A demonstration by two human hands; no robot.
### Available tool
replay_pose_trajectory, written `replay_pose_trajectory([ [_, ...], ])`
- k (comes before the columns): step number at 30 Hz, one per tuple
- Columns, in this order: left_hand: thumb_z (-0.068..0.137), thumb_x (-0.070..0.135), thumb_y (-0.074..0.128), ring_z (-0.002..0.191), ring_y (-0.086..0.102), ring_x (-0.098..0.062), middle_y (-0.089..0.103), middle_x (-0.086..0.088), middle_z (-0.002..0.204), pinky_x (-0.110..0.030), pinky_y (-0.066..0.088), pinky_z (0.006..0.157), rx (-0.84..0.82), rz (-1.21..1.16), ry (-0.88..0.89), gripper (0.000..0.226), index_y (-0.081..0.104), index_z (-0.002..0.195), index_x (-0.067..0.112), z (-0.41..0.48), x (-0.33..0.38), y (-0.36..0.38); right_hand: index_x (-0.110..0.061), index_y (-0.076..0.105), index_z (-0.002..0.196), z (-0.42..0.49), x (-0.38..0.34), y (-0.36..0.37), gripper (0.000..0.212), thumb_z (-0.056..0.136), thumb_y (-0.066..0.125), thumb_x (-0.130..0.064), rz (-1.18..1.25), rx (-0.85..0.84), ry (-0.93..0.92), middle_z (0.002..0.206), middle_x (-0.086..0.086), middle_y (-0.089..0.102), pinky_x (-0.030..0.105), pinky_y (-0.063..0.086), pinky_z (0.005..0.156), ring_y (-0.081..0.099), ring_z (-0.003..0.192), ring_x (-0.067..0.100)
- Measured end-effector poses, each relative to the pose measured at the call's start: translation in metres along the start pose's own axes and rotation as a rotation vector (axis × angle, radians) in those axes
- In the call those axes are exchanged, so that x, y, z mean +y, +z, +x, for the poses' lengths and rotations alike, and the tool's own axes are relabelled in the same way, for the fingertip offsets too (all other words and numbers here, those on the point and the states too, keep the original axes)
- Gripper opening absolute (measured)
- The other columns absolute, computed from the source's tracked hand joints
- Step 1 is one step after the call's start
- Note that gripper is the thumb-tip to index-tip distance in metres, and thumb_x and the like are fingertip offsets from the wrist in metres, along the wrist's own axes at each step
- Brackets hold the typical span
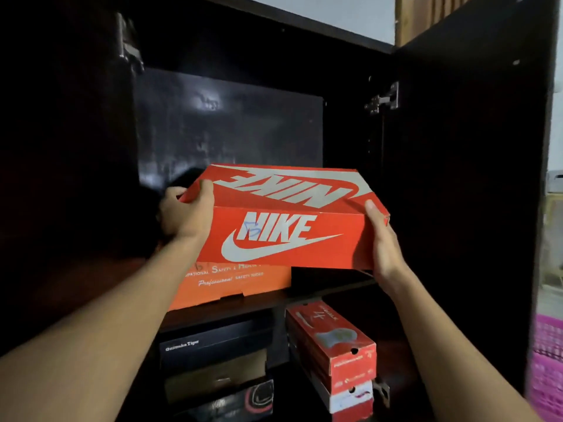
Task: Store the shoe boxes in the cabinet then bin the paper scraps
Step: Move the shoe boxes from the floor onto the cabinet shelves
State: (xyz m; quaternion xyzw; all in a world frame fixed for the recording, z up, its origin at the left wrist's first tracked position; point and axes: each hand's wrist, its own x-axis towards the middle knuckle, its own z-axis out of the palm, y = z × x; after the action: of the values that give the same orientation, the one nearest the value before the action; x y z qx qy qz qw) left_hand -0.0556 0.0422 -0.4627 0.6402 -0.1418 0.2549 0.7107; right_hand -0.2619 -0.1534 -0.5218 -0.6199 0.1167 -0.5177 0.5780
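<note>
As left hand (pixel 185 219) and right hand (pixel 385 248) clasp it, Nike box (pixel 283 236) between fingers (pixel 174 192)

Above the Nike box (pixel 283 236) the cabinet (pixel 228 123) is open to its back. An orange box (pixel 243 284) blocks under its left end; under its right the shelf (pixel 332 284) seems bare, though dark.

Your left forearm (pixel 106 324) and right forearm (pixel 451 345) show bare along their whole visible length, from the bottom corners of the view up to the wrists. Your left hand (pixel 185 214) and right hand (pixel 385 245) are bare as well, and the right thumb (pixel 370 208) shows a short, plain nail, trimmed close.
</note>
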Motion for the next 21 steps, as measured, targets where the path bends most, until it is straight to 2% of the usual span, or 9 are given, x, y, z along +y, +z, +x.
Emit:
replay_pose_trajectory([
  [5,0.082,0.043,0.064,0.117,0.050,-0.036,0.056,-0.018,0.121,-0.036,0.039,0.099,-0.005,0.174,0.103,0.045,0.058,0.110,0.008,0.025,-0.013,0.004,-0.030,0.062,0.127,0.038,0.036,0.044,0.070,0.070,0.070,-0.071,0.046,-0.102,0.088,0.113,0.000,0.074,0.046,0.053,0.097,0.072,0.103,0.020],
  [8,0.082,0.046,0.060,0.126,0.037,-0.038,0.044,-0.020,0.130,-0.041,0.031,0.106,-0.009,0.480,0.183,0.051,0.054,0.121,0.013,0.032,-0.038,0.011,-0.026,0.063,0.122,0.049,0.063,0.063,0.064,0.067,0.077,-0.055,0.024,-0.133,0.142,0.111,0.002,0.075,0.041,0.056,0.093,0.073,0.098,0.019],
  [10,0.086,0.047,0.050,0.130,0.032,-0.040,0.040,-0.023,0.135,-0.045,0.024,0.111,0.033,0.626,0.248,0.053,0.055,0.125,0.010,0.036,-0.057,0.021,-0.023,0.064,0.120,0.059,0.077,0.074,0.058,0.071,0.080,-0.049,-0.002,-0.099,0.155,0.106,0.001,0.075,0.033,0.058,0.086,0.074,0.093,0.017],
  [12,0.088,0.046,0.042,0.133,0.032,-0.045,0.041,-0.028,0.139,-0.051,0.015,0.113,0.073,0.663,0.371,0.057,0.055,0.125,0.005,0.036,-0.071,0.033,-0.020,0.064,0.119,0.070,0.090,0.087,0.052,0.076,0.081,-0.043,-0.031,0.015,0.150,0.105,0.000,0.073,0.027,0.056,0.084,0.072,0.093,0.015],
  [13,0.091,0.047,0.039,0.133,0.033,-0.046,0.042,-0.029,0.139,-0.052,0.011,0.114,0.076,0.680,0.429,0.058,0.054,0.125,0.004,0.037,-0.077,0.039,-0.018,0.063,0.122,0.077,0.097,0.093,0.057,0.075,0.081,-0.044,-0.073,0.071,0.140,0.110,0.002,0.072,0.029,0.055,0.089,0.069,0.097,0.015],
  [15,0.095,0.049,0.034,0.136,0.033,-0.046,0.041,-0.030,0.140,-0.053,0.003,0.113,0.061,0.755,0.529,0.058,0.052,0.127,0.003,0.041,-0.086,0.050,-0.020,0.055,0.133,0.086,0.110,0.106,0.081,0.068,0.080,-0.060,-0.218,0.150,0.138,0.126,0.006,0.064,0.039,0.049,0.102,0.063,0.111,0.019],
  [17,0.099,0.047,0.035,0.144,0.019,-0.041,0.032,-0.027,0.149,-0.049,-0.006,0.115,-0.025,0.830,0.519,0.054,0.047,0.133,0.006,0.049,-0.096,0.058,-0.027,0.044,0.142,0.089,0.115,0.116,0.093,0.066,0.076,-0.069,-0.454,0.193,0.155,0.139,0.009,0.046,0.048,0.041,0.108,0.047,0.128,0.028],
  [19,0.100,0.042,0.036,0.149,0.000,-0.034,0.016,-0.022,0.158,-0.045,-0.005,0.119,-0.138,0.826,0.432,0.052,0.037,0.142,0.011,0.059,-0.108,0.067,-0.028,0.036,0.147,0.091,0.118,0.125,0.090,0.073,0.076,-0.059,-0.592,0.179,0.127,0.142,0.011,0.031,0.049,0.037,0.110,0.032,0.134,0.031],
  [21,0.100,0.033,0.041,0.149,-0.011,-0.030,-0.005,-0.015,0.162,-0.043,0.003,0.120,-0.246,0.819,0.344,0.058,0.018,0.152,0.018,0.067,-0.119,0.073,-0.025,0.025,0.153,0.096,0.122,0.135,0.097,0.076,0.080,-0.046,-0.616,0.122,0.085,0.144,0.012,0.027,0.046,0.033,0.111,0.028,0.136,0.033],
])
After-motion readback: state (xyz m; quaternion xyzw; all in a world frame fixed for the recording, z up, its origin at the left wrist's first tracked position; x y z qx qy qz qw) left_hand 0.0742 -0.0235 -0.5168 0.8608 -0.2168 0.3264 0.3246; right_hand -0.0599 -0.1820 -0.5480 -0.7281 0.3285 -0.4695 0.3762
